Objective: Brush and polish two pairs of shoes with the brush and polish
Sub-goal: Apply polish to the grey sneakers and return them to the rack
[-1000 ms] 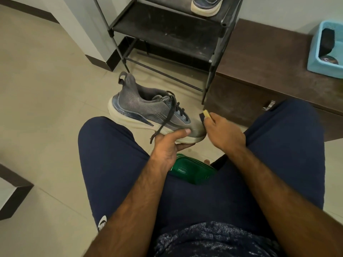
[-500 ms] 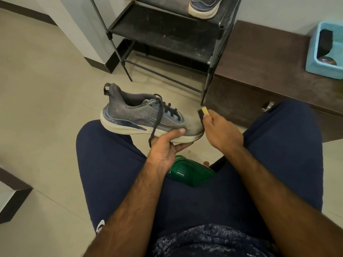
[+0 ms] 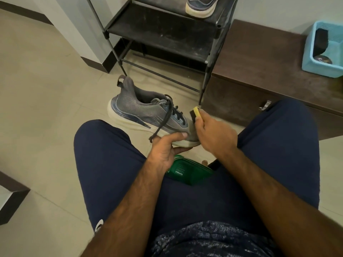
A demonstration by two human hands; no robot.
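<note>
The rack (image 3: 163, 39) stands behind the shoe (image 3: 141, 112), the cabinet (image 3: 259, 58) to its right.

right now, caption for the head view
Left hand grips grey mesh sneaker by the forefoot; right hand holds yellow-backed brush at its toe.

You held the grey sneaker (image 3: 148, 115) by its toe end in your left hand (image 3: 167, 147), thumb on the upper and fingers under the off-white sole. Its heel pointed away from you and to the left. The dark laces were loose, with one end hanging over the near side. Your right hand (image 3: 213, 134) gripped the brush (image 3: 194, 114), which had a yellow back and dark bristles set against the toe. A second shoe (image 3: 201, 6), blue-grey with a cream sole, stood on the shoe rack (image 3: 163, 38). A round tin (image 3: 323, 59), label unreadable, lay in the blue basket (image 3: 315, 69).
</note>
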